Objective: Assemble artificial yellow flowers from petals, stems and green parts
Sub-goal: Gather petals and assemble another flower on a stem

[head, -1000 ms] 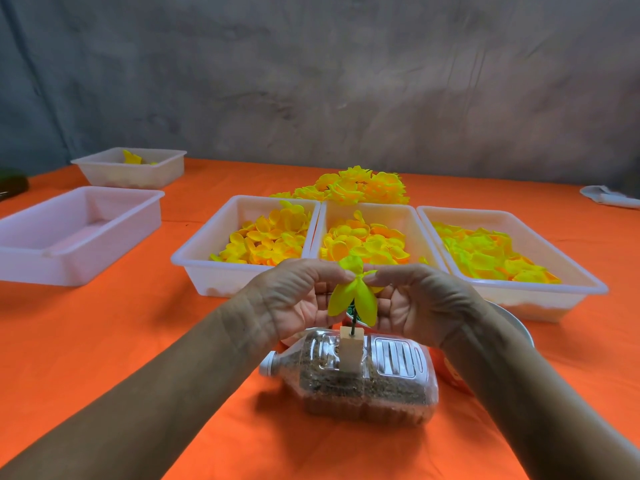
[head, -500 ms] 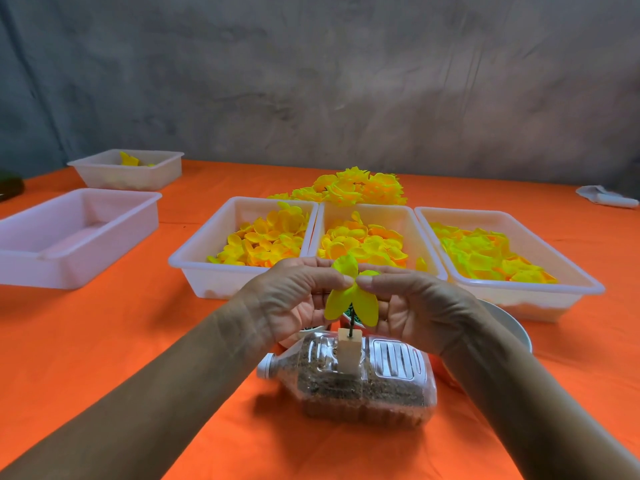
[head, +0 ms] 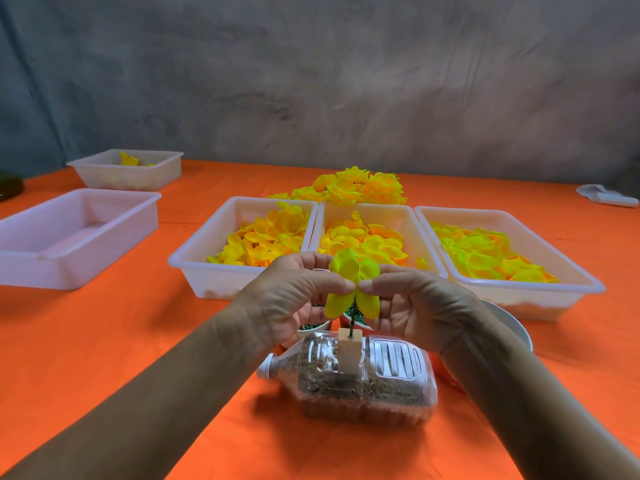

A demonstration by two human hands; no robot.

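Since the earlier frame both hands have drawn closer together over the stem and the petal piece has spread wider, with two lobes now standing above the fingertips and two hanging below; the orange table (head: 104, 341) and the three white trays of yellow petals (head: 360, 237) lie as they were, with the pile of finished flowers (head: 356, 185) behind them; the clear bottle of sand (head: 353, 382) lies on its side near the front edge, a small wooden block (head: 349, 348) upright on it; the left hand (head: 294, 303) and right hand (head: 422, 306) meet above the block, thumb and forefinger of each curled and pinching the petal piece (head: 353, 289) at its centre; the dark stem (head: 352, 317) rises from the block to that pinch.
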